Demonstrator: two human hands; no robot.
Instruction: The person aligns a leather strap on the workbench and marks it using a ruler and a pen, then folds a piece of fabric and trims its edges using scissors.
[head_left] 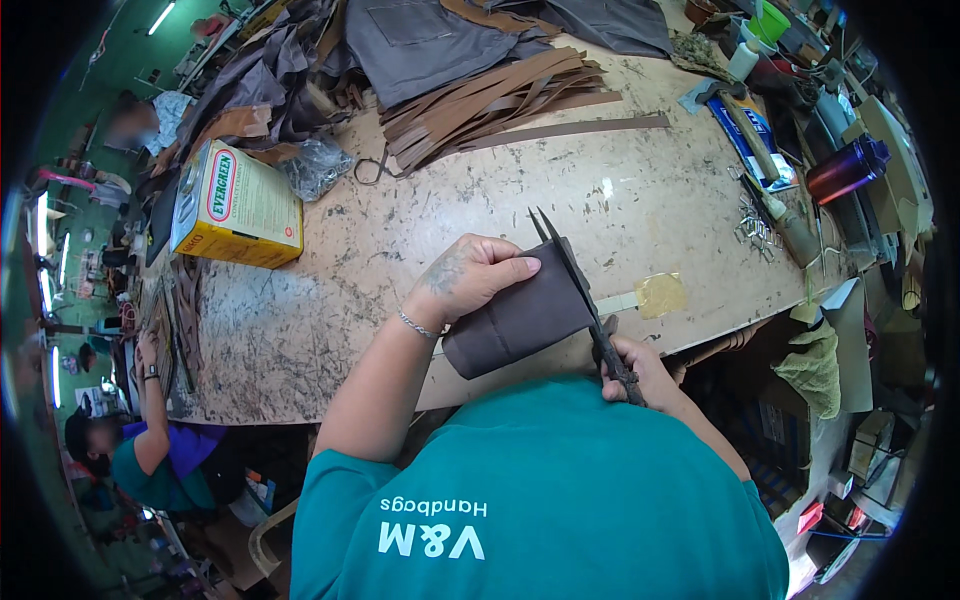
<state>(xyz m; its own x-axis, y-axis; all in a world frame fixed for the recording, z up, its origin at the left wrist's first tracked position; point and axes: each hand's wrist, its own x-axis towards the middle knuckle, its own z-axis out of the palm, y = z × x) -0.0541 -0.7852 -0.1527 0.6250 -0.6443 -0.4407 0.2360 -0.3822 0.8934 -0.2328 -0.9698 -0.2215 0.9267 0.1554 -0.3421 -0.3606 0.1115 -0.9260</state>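
Observation:
My left hand (480, 275) pinches the upper edge of a dark brown leather piece (515, 325), thumb on top. The piece looks folded or rolled, with a seam line across it, and is held over the table's near edge. In my right hand (640, 370) is a pair of dark scissors (572, 262), gripped by the handles close to my body. Their blades point away from me, slightly parted at the tips, and lie along the right edge of the leather. Whether the leather sits between the blades I cannot tell.
A yellow and white metal can (240, 210) stands at left on the worn table (300, 340). Brown leather strips (490, 105) and dark leather sheets (430, 45) lie at the far side. A wooden-handled hammer (750, 135) and dark tumbler (850, 170) are at right. A co-worker (165, 450) sits at left.

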